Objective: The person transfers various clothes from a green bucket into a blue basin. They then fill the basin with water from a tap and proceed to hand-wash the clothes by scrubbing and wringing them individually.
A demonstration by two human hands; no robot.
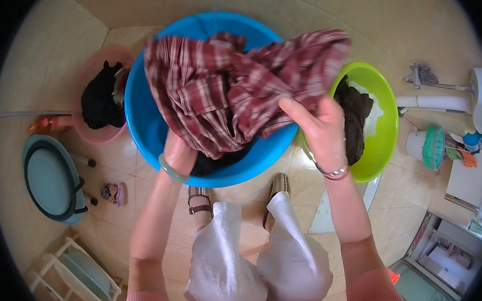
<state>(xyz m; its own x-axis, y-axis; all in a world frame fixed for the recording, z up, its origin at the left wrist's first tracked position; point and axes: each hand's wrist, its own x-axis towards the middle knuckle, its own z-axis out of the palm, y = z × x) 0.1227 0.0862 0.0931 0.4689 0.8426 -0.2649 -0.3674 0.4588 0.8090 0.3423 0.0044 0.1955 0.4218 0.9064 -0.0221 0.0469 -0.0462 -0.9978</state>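
A dark red and white plaid shirt (210, 91) is bunched up over a large blue basin (140, 123). My right hand (325, 129) grips its right part, with thumb and fingers closed on the cloth. My left hand (179, 154), a pale green bangle at its wrist, reaches under the left part of the shirt and holds it up from below; the fingers are hidden by the fabric. Dark cloth (219, 161) shows in the basin beneath the shirt. The shirt's right end is smeared by motion.
On the left, a pink basin (79, 116) holds black clothing (102, 98). A lime green basin (386, 136) with dark brown and white cloth stands right. Beyond are a blue-grey folding stool or basin (49, 179), a white rack (88, 270), a small bucket (417, 144) and a wall tap (416, 77).
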